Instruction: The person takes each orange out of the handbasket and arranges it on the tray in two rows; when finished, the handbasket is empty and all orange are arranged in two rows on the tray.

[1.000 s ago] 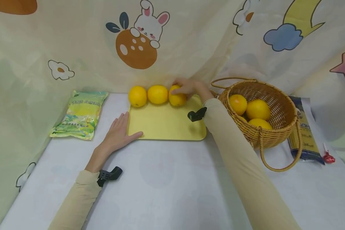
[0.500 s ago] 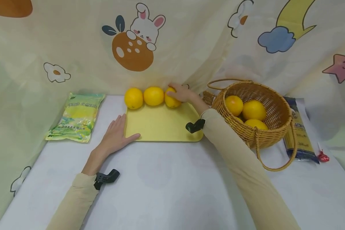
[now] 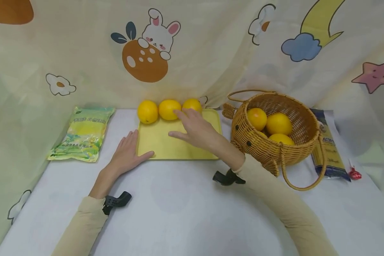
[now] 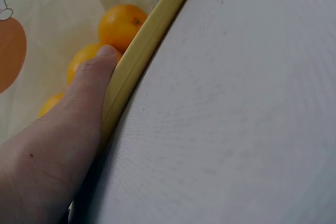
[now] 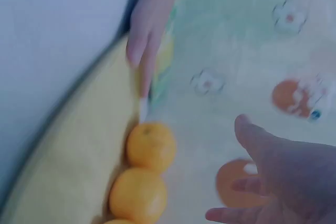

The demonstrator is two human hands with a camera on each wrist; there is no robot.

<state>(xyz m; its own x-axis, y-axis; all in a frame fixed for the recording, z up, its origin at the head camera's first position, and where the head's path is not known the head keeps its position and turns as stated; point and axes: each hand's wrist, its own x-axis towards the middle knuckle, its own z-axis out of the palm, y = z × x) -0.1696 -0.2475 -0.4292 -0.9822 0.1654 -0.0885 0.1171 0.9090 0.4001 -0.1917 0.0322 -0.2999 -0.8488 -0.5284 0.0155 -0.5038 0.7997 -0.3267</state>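
Counting three oranges (image 3: 169, 109) in a row along the far edge of one yellow tray (image 3: 160, 140), and at least four more oranges (image 3: 279, 123) in one wicker basket (image 3: 302, 151), we find the right hand (image 3: 196, 129) above the tray, its fingers released and extended. We note the left hand (image 3: 124, 153) at the tray's left edge, fingers straight, thumb over the near corner.

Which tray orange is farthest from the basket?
The leftmost orange, at the far left corner of the yellow tray; the middle orange and rightmost orange sit between it and the wicker basket.
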